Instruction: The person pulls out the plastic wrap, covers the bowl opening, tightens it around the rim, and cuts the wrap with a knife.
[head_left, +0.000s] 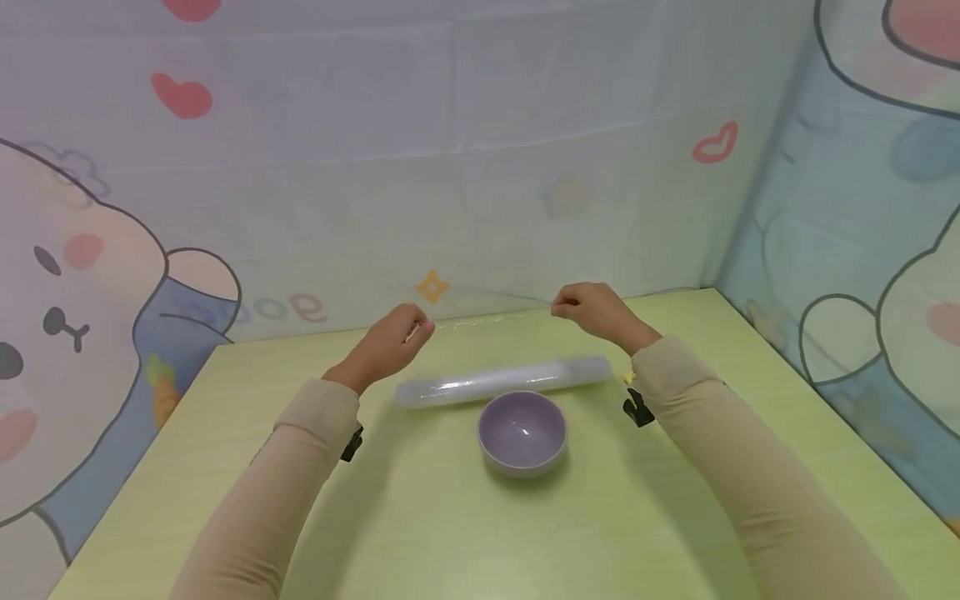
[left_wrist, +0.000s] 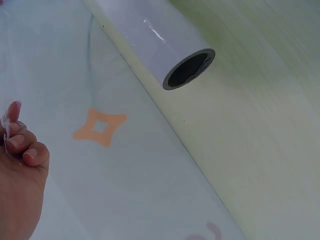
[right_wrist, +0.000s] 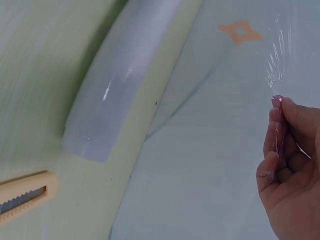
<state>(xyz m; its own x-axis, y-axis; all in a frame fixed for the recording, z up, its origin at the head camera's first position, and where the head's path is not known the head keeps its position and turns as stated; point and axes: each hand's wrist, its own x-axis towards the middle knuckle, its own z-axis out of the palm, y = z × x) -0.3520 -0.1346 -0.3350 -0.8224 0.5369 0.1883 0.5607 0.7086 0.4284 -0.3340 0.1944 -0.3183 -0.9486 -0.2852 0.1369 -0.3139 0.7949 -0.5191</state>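
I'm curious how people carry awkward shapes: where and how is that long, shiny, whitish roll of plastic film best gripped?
Probably by both ends, with an overhand grip from above. The long, shiny, whitish roll of plastic film is a cylinder lying on its side, and the round, glossy purple bowl crowds its near side around the middle.

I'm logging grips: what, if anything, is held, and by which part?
Clear film, gripped by the left hand and right hand, apparently at opposite edges.
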